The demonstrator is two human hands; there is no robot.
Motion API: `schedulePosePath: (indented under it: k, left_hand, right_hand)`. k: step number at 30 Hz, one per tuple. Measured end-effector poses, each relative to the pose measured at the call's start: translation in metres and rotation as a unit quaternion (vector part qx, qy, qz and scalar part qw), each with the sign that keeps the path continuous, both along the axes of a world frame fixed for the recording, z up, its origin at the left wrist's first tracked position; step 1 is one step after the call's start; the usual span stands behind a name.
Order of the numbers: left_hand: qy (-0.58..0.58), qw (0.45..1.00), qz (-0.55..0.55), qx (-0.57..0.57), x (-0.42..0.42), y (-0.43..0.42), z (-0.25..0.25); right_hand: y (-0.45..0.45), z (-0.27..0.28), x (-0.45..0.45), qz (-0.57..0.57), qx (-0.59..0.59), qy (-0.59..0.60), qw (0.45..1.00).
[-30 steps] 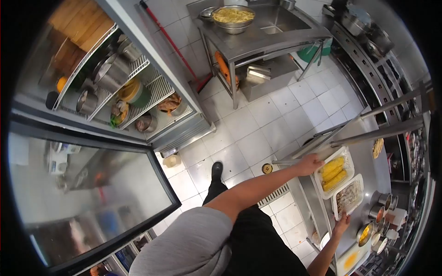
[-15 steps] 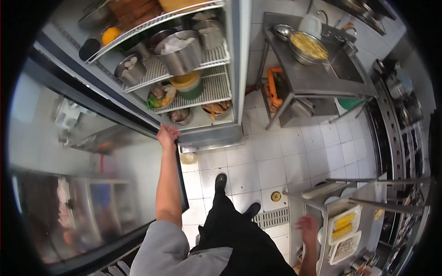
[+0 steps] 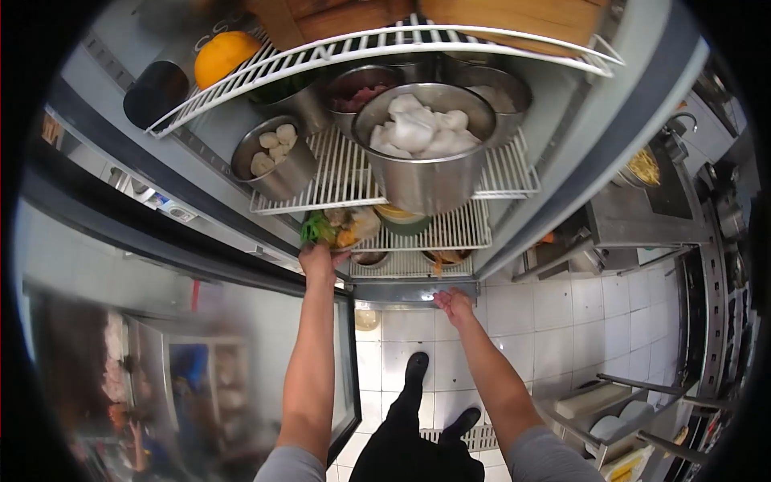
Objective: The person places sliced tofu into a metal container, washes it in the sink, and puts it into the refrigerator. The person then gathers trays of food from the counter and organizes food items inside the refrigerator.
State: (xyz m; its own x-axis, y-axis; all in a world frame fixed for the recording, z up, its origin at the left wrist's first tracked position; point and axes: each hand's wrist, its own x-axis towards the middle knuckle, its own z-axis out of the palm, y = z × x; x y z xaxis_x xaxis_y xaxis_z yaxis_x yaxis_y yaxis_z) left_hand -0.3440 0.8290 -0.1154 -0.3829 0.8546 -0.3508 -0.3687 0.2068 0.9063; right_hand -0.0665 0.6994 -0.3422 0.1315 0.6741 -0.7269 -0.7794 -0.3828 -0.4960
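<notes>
My left hand (image 3: pixel 320 261) is at the front left of a lower refrigerator shelf, against the near edge of a dish of vegetables (image 3: pixel 344 229) with green leaves and orange pieces. Its thumb points right; the other fingers are partly hidden at the dish, so a firm grip cannot be confirmed. My right hand (image 3: pixel 455 307) hangs before the refrigerator's bottom edge, fingers loosely bent and apart, holding nothing. Just behind the dish stands a green tub with a yellow top (image 3: pixel 404 218). Below, a bowl with orange-brown food (image 3: pixel 446 257) sits on the bottom shelf.
Above my hands, a large steel pot of white pieces (image 3: pixel 423 145) and a smaller steel pot (image 3: pixel 275 158) stand on a wire shelf. An orange (image 3: pixel 225 59) rests higher up. The glass door (image 3: pixel 265 321) hangs open at left; a steel rack (image 3: pixel 618 426) stands lower right.
I have come closer to the refrigerator and face it more squarely. My left hand has moved from beside the door to the vegetable dish. My right hand has come forward from beside the rack.
</notes>
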Motion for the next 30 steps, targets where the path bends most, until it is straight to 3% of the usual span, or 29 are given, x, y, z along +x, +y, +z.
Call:
schedulePosePath:
  k: [2, 5, 10, 15, 16, 18, 19, 22, 24, 30]
  left_hand:
    - [-0.007, 1.0, 0.007, -0.003, -0.004, -0.014, 0.003]
    - [0.025, 0.999, -0.019, -0.02, -0.014, -0.043, 0.016]
    - [0.049, 0.996, -0.011, -0.068, -0.009, -0.126, 0.028]
    - [-0.034, 0.992, -0.009, -0.119, -0.015, -0.208, -0.06]
    - [-0.041, 0.991, -0.004, -0.128, -0.021, -0.222, -0.09]
    - [-0.011, 0.988, -0.029, -0.154, -0.019, -0.233, -0.101]
    - [-0.01, 0.988, -0.026, -0.15, -0.019, -0.234, -0.108]
    - [-0.009, 0.991, -0.027, -0.131, -0.017, -0.222, -0.138]
    - [-0.002, 0.993, -0.029, -0.113, -0.021, -0.206, -0.157]
    - [0.018, 0.997, -0.045, -0.059, -0.014, -0.139, -0.146]
  right_hand:
    - [0.033, -0.011, -0.002, -0.022, -0.015, -0.011, 1.0]
    - [0.076, -0.032, -0.001, -0.125, 0.052, 0.044, 0.99]
    - [0.112, -0.011, 0.001, -0.112, 0.022, -0.013, 0.993]
    - [0.107, -0.043, 0.003, -0.15, 0.199, 0.054, 0.967]
    - [0.103, -0.052, -0.005, -0.095, 0.175, 0.011, 0.98]
    - [0.089, -0.07, -0.02, 0.014, 0.125, -0.078, 0.989]
    - [0.08, -0.044, -0.031, 0.082, 0.05, -0.09, 0.991]
    - [0.068, -0.026, -0.057, 0.225, 0.06, -0.081, 0.969]
    - [0.071, -0.012, -0.072, 0.237, 0.049, -0.121, 0.963]
    - [0.107, -0.03, -0.092, 0.221, 0.118, -0.159, 0.955]
